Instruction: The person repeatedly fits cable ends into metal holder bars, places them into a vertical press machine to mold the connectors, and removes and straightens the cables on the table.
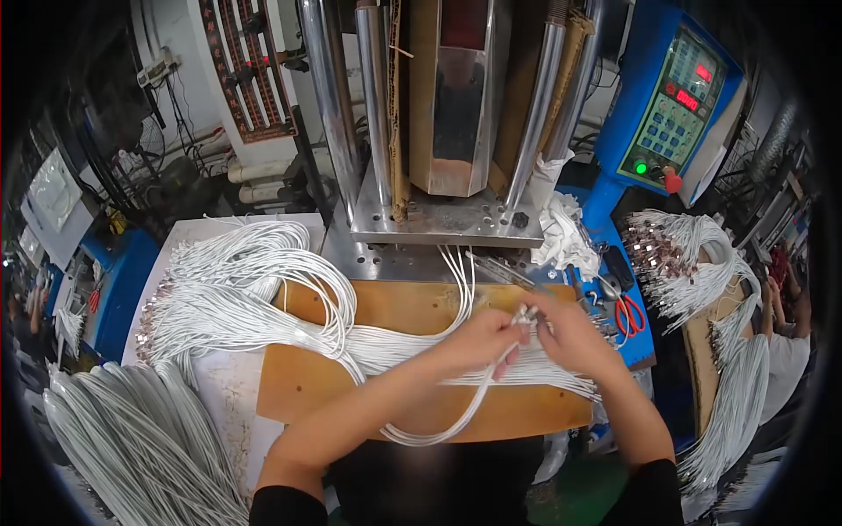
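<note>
My left hand (487, 340) is closed around a few white cables (474, 401), which loop down from it toward the front of the board. Close beside it, my right hand (568, 331) pinches at the small, pale cable ends (524, 314) between the two hands; their exact shape is too small to make out. Beneath both hands, a thick bundle of white cables (395, 351) lies across an amber-brown board (307, 394). Several more cables (465, 276) run from the bundle up to the metal press plate (447, 230) behind my hands.
Coiled white cables (254, 263) cover the left table, with a large bundle (132, 447) below. Red-handled scissors (628, 316) and a white cloth (566, 232) lie right of the press. A blue control panel (675, 105) stands above them. More cables (737, 377) hang at far right, near another person.
</note>
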